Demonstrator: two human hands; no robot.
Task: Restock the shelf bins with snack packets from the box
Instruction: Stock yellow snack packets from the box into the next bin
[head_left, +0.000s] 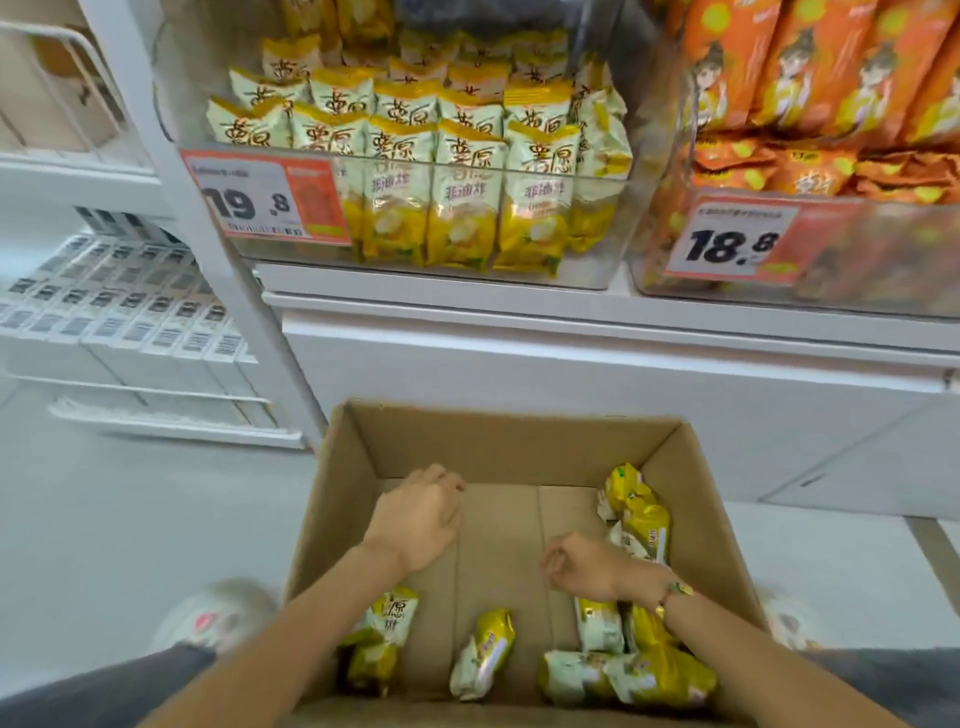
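An open cardboard box (332, 519) stands on the floor below the shelf, with both my hands inside it. Several yellow-and-white snack packets lie in it: one at the near middle (483, 654), one at the near left (382, 639), a pile at the near right (660, 675) and some along the right wall (639, 504). My left hand (421, 519) hovers over the bare box floor at the far left, fingers bent down, holding nothing. My right hand (582, 566) is curled with nothing in it, beside the right-hand packets. Above, a clear shelf bin (597, 223) holds rows of the same packets.
A second clear bin (883, 260) of orange packets stands to the right, with a price tag 18.8 (727, 239). A tag 19.8 (260, 197) hangs on the yellow bin. White boxes (130, 312) fill the shelving at left. My shoes (218, 618) flank the box.
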